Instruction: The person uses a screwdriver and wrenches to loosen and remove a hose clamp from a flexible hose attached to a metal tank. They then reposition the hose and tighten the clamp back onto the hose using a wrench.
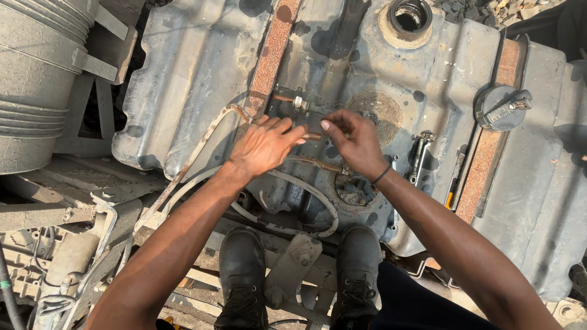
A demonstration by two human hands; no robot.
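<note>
The left hand [264, 145] and right hand [353, 142] each pinch the thin brown tube [312, 136] above the grey metal tank [202, 61]; uneven pulling could kink it.

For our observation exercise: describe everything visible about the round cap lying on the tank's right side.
The round cap is grey metal, dusty and worn, seen from above as a disc. A bar-like handle crosses its top, ending in a small knob at the right. It lies loose on the grey tank, beside a rusty strap, away from the open filler neck. Neither hand touches it.
</note>
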